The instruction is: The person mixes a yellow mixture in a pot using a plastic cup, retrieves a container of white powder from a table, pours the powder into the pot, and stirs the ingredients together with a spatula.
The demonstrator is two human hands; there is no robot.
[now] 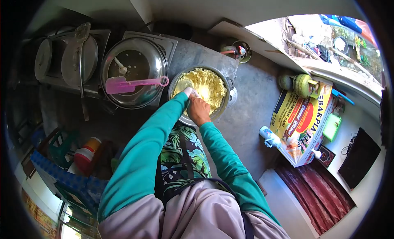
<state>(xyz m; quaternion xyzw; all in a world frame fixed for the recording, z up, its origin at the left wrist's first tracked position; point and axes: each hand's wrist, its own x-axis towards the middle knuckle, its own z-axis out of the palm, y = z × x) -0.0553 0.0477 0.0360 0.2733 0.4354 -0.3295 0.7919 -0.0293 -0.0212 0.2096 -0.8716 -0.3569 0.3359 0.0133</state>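
Observation:
A metal pot (227, 100) in front of me holds a crumbly, pale yellow mash (210, 86). My left hand (189, 92) is over the left part of the mash, closed and partly covered by a pale cuff or cloth. Beside it, overlapping it, my right hand (199, 109) is closed with its fingers bent toward the left one. A rounded pale shape (184, 84) shows in the mash just beyond my left hand. Whatever the hands grip is hidden between them.
Left of the pot, a pink spatula (123, 85) lies across a large lidded pan (160, 58). A long-handled ladle (81, 54) rests on another lid (67, 62). A green gas cylinder (305, 86) and a printed cardboard box (293, 134) stand at right.

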